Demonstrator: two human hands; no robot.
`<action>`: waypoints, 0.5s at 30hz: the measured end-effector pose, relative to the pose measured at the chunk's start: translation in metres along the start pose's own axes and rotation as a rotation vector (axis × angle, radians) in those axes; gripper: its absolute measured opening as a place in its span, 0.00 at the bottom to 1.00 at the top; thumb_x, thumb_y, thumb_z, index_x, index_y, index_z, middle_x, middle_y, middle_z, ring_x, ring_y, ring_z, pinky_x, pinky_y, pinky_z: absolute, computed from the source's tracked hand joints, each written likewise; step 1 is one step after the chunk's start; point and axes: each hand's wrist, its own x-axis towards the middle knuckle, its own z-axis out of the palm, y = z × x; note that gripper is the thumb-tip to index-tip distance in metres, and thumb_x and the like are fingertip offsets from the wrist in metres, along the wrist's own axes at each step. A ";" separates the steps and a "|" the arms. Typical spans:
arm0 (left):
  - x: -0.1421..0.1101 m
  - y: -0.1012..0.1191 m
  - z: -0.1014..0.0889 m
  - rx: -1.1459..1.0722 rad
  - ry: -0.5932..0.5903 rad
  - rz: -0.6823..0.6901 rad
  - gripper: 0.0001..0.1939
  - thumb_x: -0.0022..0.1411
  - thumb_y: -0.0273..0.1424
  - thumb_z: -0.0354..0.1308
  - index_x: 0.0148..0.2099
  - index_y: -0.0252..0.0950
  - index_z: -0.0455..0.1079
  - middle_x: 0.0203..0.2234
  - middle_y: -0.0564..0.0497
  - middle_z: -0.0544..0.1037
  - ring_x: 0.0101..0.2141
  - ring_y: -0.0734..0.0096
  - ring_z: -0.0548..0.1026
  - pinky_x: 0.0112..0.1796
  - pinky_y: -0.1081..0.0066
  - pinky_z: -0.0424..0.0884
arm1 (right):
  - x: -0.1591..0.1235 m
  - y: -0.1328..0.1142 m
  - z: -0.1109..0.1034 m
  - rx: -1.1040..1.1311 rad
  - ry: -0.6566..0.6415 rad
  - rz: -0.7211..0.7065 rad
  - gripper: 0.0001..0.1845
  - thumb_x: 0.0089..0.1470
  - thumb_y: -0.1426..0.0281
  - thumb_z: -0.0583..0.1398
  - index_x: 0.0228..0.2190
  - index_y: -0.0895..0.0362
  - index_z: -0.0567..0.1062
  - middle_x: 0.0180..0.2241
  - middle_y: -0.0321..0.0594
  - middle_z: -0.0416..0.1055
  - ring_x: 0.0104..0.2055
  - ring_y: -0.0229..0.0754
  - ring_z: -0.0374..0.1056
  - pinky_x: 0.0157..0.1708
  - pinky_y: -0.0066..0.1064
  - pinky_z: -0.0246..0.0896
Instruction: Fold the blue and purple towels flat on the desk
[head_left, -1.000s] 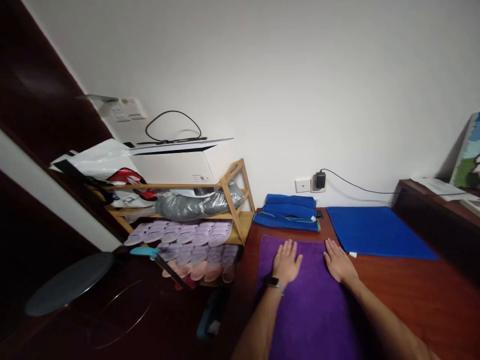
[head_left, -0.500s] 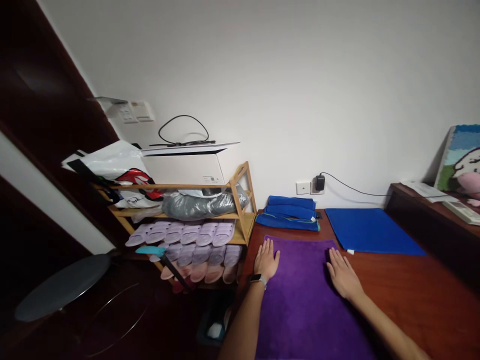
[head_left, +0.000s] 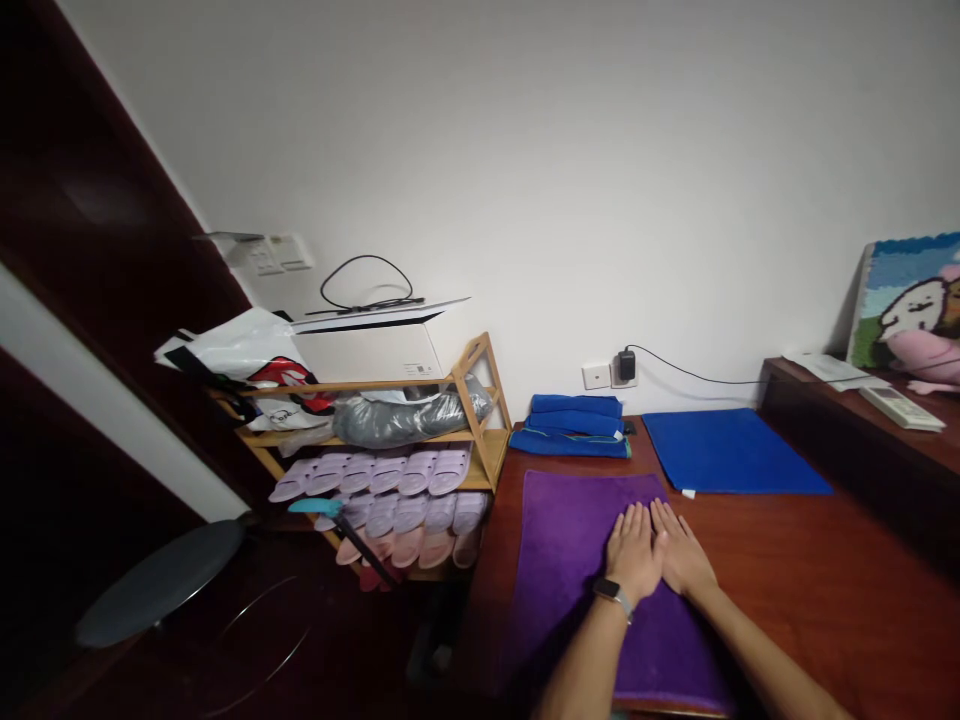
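Observation:
A purple towel [head_left: 559, 560] lies spread out flat on the reddish-brown table [head_left: 795, 580]. My left hand [head_left: 634, 550], with a watch on its wrist, rests palm down on the towel right of its middle. Beside it, my right hand [head_left: 684, 555] lies flat at the towel's right edge, the two hands touching or nearly so. Both have their fingers stretched out and hold nothing. Beyond the purple towel are several rolled or folded blue towels [head_left: 574, 425]. Farther right, a blue towel [head_left: 735, 452] with a small white tag lies flat.
Left of the table stands a wooden rack [head_left: 484, 400] with several slippers [head_left: 375, 470], bags and a white box [head_left: 367, 350]. A round dark stool [head_left: 161, 582] is at the lower left. A raised ledge at right bears a remote control [head_left: 901, 408], papers and a picture.
My left hand has slid right across the purple towel, from its left edge to beside my right hand. My right hand stays at the right edge. The view has shifted slightly.

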 end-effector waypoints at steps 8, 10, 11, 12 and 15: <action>-0.058 -0.098 -0.034 0.128 0.013 -0.269 0.34 0.76 0.42 0.33 0.76 0.33 0.52 0.73 0.43 0.56 0.72 0.58 0.52 0.70 0.52 0.52 | -0.001 -0.003 -0.002 0.045 0.001 0.058 0.39 0.69 0.59 0.35 0.73 0.67 0.47 0.75 0.46 0.42 0.77 0.44 0.37 0.75 0.43 0.33; -0.072 -0.125 -0.044 0.190 0.030 -0.342 0.34 0.76 0.41 0.36 0.76 0.29 0.53 0.73 0.41 0.56 0.72 0.57 0.52 0.71 0.54 0.51 | 0.000 -0.005 -0.005 0.030 -0.014 0.063 0.39 0.69 0.59 0.35 0.73 0.67 0.47 0.76 0.45 0.41 0.77 0.44 0.36 0.75 0.42 0.32; -0.075 -0.132 -0.046 0.211 0.034 -0.362 0.34 0.75 0.40 0.37 0.75 0.27 0.53 0.73 0.39 0.56 0.72 0.57 0.52 0.71 0.55 0.51 | 0.001 -0.006 -0.008 0.023 -0.027 0.067 0.39 0.69 0.59 0.35 0.73 0.67 0.46 0.76 0.45 0.40 0.77 0.44 0.35 0.75 0.42 0.32; -0.077 -0.135 -0.046 0.224 0.038 -0.373 0.34 0.75 0.40 0.38 0.75 0.26 0.53 0.73 0.38 0.56 0.72 0.56 0.52 0.71 0.55 0.50 | 0.001 -0.008 -0.012 0.018 -0.042 0.071 0.39 0.69 0.59 0.35 0.73 0.67 0.46 0.76 0.45 0.40 0.77 0.44 0.35 0.74 0.41 0.31; -0.075 -0.131 -0.042 0.231 0.061 -0.375 0.34 0.74 0.38 0.39 0.75 0.26 0.53 0.73 0.38 0.56 0.72 0.55 0.52 0.70 0.53 0.51 | -0.005 -0.013 -0.020 0.027 -0.075 0.093 0.39 0.69 0.59 0.36 0.73 0.68 0.46 0.76 0.46 0.40 0.77 0.45 0.35 0.74 0.41 0.31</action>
